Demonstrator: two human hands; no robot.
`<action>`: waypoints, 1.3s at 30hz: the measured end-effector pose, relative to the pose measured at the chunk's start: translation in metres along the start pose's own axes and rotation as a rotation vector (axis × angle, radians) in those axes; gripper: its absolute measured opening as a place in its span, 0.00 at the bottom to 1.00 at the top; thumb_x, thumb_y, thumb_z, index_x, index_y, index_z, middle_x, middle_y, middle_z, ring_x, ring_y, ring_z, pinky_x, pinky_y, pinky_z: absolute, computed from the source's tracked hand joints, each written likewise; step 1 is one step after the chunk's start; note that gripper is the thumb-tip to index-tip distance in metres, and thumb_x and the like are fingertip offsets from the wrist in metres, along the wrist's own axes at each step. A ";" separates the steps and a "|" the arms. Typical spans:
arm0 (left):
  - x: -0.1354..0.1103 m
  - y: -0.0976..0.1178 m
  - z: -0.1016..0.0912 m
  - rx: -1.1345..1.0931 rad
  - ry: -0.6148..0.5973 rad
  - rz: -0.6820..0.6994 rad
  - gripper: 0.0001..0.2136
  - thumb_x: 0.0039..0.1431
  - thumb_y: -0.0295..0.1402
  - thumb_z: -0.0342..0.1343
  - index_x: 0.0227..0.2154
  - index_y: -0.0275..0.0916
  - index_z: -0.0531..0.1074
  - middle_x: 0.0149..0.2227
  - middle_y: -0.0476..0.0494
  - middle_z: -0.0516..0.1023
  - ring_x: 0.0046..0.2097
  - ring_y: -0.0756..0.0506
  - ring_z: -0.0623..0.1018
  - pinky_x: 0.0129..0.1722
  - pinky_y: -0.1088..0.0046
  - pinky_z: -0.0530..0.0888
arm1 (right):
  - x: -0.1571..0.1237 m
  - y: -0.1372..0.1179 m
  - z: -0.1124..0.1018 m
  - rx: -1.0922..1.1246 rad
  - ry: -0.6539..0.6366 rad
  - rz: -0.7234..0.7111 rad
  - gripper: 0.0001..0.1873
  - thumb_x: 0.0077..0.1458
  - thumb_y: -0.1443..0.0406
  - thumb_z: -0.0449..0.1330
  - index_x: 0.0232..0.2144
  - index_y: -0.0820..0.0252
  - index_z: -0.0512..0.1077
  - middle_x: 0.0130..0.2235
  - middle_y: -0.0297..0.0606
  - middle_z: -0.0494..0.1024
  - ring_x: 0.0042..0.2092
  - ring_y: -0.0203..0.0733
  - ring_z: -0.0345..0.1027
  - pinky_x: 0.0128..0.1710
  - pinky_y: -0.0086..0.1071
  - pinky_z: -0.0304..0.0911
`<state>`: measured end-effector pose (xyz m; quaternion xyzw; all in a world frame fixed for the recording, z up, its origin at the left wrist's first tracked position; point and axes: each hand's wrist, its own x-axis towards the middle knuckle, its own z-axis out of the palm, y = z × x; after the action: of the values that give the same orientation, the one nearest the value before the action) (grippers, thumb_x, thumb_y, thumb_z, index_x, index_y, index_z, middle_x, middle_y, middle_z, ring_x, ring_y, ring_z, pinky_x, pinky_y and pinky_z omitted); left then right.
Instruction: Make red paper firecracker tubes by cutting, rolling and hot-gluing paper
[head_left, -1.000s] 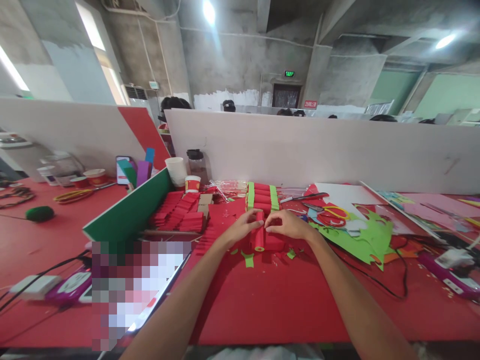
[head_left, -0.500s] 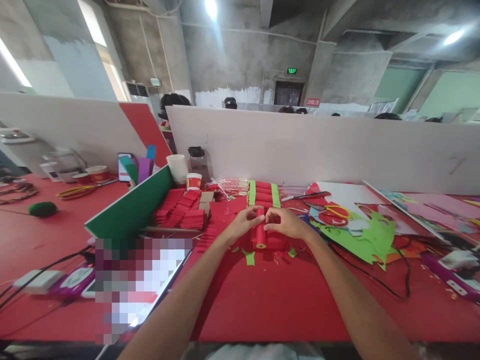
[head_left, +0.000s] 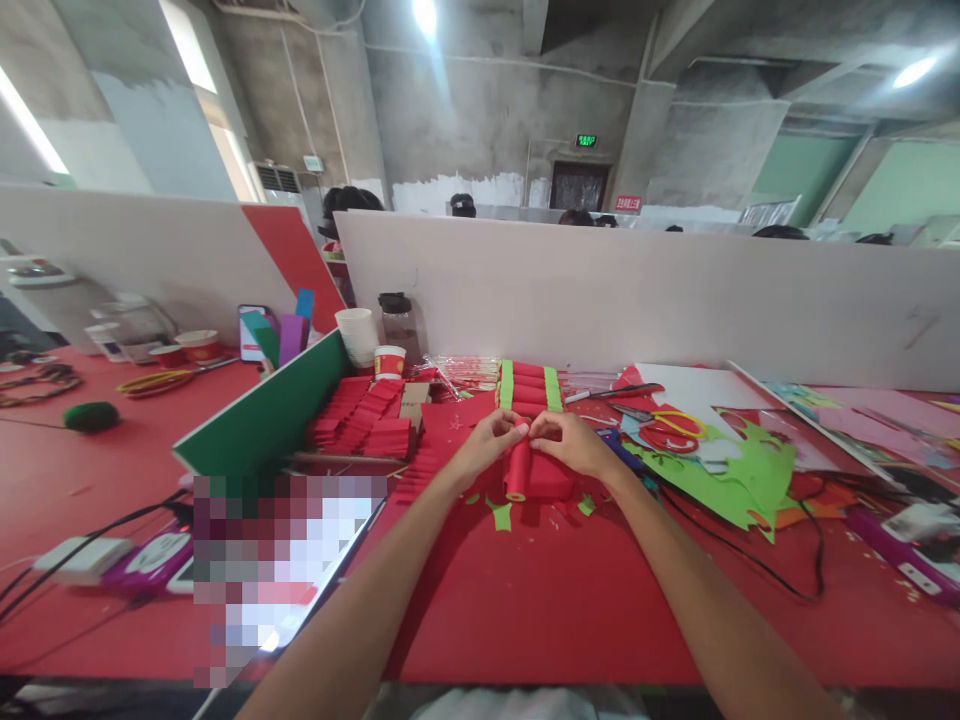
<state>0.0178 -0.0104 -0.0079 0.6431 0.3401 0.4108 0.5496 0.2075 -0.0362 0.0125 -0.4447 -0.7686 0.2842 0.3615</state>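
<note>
A red paper roll point(head_left: 517, 474) with a yellow-green near end points toward me at the middle of the table. My left hand point(head_left: 495, 440) pinches its far end from the left with closed fingers. From the right, my right hand point(head_left: 564, 440) has its fingertips closed at the same far end. Under and beside the roll lies a red block-like piece point(head_left: 551, 478), partly covered by my hands. Just beyond stands a row of red rolls point(head_left: 529, 383) with lime-green bands along both sides. Green paper scraps point(head_left: 502, 516) lie in front of the roll.
Left are stacked red paper pieces point(head_left: 367, 415), a green board point(head_left: 262, 415), paper cups point(head_left: 389, 362) and a lit, blurred-out screen point(head_left: 330, 550). Yellow-handled scissors point(head_left: 679, 425), cut green paper point(head_left: 750, 465) and a black cable point(head_left: 750, 560) lie right. A white partition point(head_left: 637, 295) stands behind.
My right hand's fingers have drawn in to the roll's far end, close to my left fingertips. The roll's near end has shifted slightly left and toward me.
</note>
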 end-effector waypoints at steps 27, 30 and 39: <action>0.003 -0.003 0.002 0.153 0.081 0.165 0.17 0.55 0.43 0.58 0.42 0.35 0.75 0.40 0.40 0.78 0.42 0.43 0.75 0.46 0.66 0.70 | -0.002 -0.006 0.001 -0.171 0.017 0.019 0.13 0.53 0.55 0.62 0.34 0.58 0.76 0.35 0.38 0.80 0.36 0.42 0.72 0.37 0.33 0.63; 0.002 -0.001 0.001 0.140 0.063 0.170 0.17 0.54 0.44 0.59 0.37 0.35 0.75 0.36 0.42 0.78 0.39 0.44 0.74 0.43 0.68 0.70 | -0.002 -0.007 0.002 -0.158 0.020 0.023 0.15 0.50 0.53 0.64 0.32 0.58 0.73 0.33 0.36 0.78 0.35 0.41 0.70 0.36 0.33 0.62; 0.001 0.000 -0.002 0.188 -0.011 0.103 0.18 0.54 0.47 0.58 0.37 0.36 0.73 0.36 0.43 0.76 0.39 0.45 0.74 0.39 0.70 0.70 | -0.002 -0.007 0.008 -0.274 0.014 0.070 0.21 0.48 0.47 0.63 0.29 0.57 0.66 0.32 0.33 0.74 0.33 0.39 0.65 0.34 0.32 0.57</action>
<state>0.0166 -0.0089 -0.0077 0.7107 0.3408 0.4012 0.4668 0.1986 -0.0420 0.0124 -0.5185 -0.7816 0.1857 0.2928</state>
